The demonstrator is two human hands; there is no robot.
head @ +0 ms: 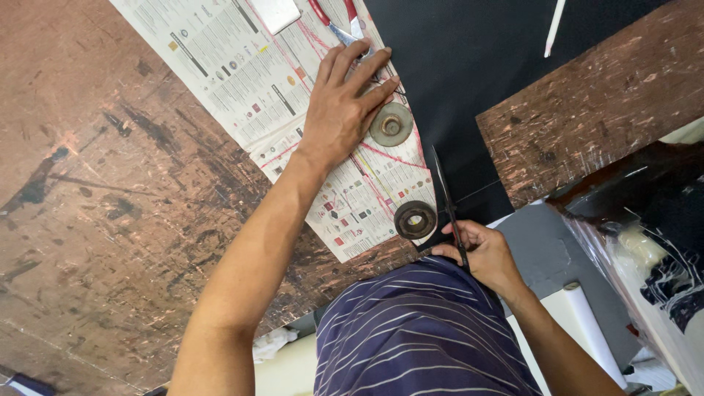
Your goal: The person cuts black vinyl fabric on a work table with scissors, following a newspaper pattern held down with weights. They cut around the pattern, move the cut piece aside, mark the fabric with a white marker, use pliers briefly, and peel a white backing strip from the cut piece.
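- Pressing flat on the printed paper pattern point(293, 81) near the far edge of the worktop point(110, 220): left hand point(341, 110), fingers spread, palm down, clasping nothing.
- Clenched around the handles of the dark scissors point(446, 198) at the near edge of the worktop: right hand point(480, 253), blades pointing away along the pattern's right border.
- Lying under the pattern and running out to the right: black cloth point(469, 66), the blades resting where paper meets cloth.
- Could slip sideways if the left hand lifts, since only weights would then pin the pattern; likely result, a cut wandering off the border.
- Could nick the paper edge too, blades sitting so close to the nearer weight.
- Risk to the left fingertips looks low, well apart from the blades.
- Counted: two round metal weights, one point(391, 123) just beside the left fingers, one point(415, 218) near the scissors; one pair of dark scissors; one red-handled tool point(330, 18) at the far edge; one white stick point(554, 28) on the cloth.
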